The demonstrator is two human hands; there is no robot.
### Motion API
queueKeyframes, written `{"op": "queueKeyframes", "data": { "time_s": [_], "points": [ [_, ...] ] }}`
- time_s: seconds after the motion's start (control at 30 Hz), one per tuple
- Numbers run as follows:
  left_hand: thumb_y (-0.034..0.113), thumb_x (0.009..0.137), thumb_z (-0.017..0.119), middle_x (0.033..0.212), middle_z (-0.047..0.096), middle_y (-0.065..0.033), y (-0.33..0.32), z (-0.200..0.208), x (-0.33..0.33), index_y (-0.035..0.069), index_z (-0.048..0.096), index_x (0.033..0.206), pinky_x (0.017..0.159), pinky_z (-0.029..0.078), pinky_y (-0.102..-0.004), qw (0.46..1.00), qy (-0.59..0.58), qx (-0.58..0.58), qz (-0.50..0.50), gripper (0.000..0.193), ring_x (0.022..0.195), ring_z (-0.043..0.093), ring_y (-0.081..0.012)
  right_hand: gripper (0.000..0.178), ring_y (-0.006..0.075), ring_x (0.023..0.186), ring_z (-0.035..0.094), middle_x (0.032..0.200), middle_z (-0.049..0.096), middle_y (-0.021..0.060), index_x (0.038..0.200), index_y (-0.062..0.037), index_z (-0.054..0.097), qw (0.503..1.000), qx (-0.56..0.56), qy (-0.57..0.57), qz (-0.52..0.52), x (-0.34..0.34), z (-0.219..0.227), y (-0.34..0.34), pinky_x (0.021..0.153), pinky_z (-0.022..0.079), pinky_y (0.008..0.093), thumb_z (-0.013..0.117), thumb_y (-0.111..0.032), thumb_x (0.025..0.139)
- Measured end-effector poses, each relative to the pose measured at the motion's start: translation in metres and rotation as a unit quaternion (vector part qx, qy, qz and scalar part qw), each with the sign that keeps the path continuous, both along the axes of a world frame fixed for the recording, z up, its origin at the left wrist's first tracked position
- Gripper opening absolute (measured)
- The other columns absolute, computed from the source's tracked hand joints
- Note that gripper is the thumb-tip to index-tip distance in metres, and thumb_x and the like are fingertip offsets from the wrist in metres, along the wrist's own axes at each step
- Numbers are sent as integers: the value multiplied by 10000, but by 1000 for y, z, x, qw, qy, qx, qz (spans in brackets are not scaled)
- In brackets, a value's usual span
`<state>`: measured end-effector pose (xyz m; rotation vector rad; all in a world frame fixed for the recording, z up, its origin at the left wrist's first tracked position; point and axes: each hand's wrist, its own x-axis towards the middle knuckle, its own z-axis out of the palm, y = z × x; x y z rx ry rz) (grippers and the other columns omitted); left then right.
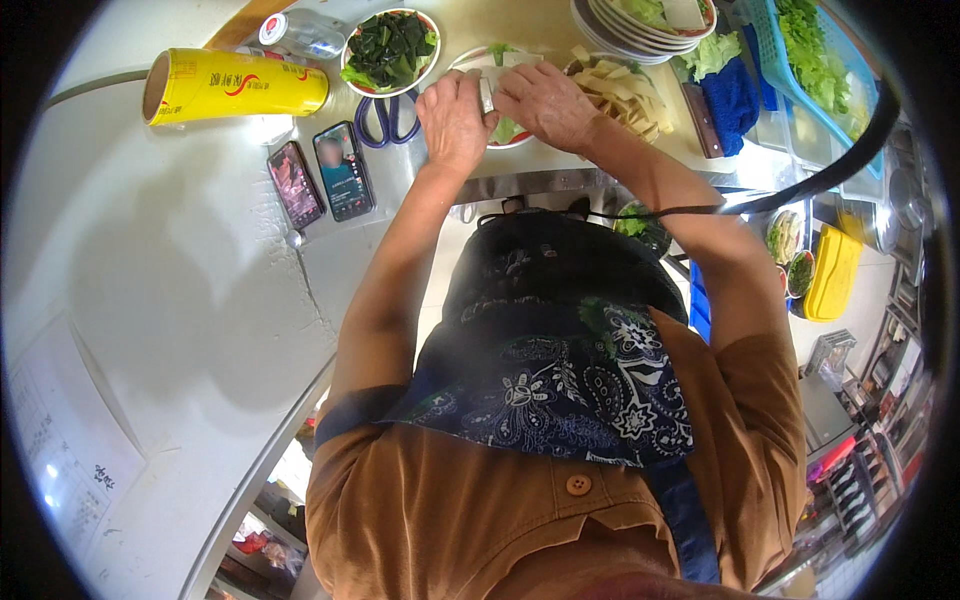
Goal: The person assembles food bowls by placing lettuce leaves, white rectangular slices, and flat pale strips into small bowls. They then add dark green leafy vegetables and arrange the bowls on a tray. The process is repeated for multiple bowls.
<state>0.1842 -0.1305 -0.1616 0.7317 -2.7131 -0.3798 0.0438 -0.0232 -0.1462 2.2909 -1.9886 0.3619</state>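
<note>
Head view: beyond the steel edge [540,184], your left hand [455,115] and right hand [550,104] hold a white piece [487,95] between narrowed fingers, above a bowl [514,142]; scissors [388,121] crowd your left, pale strips [625,95] your right, with stacked dishes [622,36] farther off.

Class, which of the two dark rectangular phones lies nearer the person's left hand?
The dark rectangular phone beside the purple-handled scissors; the pinkish-screened phone lies farther left.

Two phones [344,172] lie near a yellow roll [240,87].
</note>
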Motion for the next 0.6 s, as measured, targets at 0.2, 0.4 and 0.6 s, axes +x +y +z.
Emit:
{"op": "queueKeyframes", "data": {
  "time_s": [0.2, 0.4, 0.6],
  "points": [
    [228, 643, 800, 1179, 517, -117, 1, 0, 2, 78, 563, 1185, 948, 319, -426, 1000, -7, 23, 13, 610, 1105, 447, -314, 213, 250, 956, 544, 952, 547, 66, 930, -81, 565, 995, -67, -27, -63, 2, -7, 6, 806, 426, 372, 598, -176, 742],
    [221, 654, 793, 1194, 507, -110, 0, -1, 4, 87, 550, 1220, 922, 349, -428, 1000, -13, 18, 8, 630, 1090, 455, -315, 254, 261, 931, 558, 955, 567, 90, 1002, -61, 544, 991, -9, 12, -133, 9, -4, 6, 772, 425, 383, 570, -169, 773],
    [209, 664, 786, 1175, 521, -110, -3, 0, 3, 97, 560, 1214, 917, 353, -423, 1000, -20, 8, -2, 605, 1088, 464, -309, 183, 264, 908, 581, 920, 596, 78, 949, -94, 551, 986, -28, 7, -166, 15, -3, 2, 761, 424, 406, 563, -192, 795]
  ]
}}
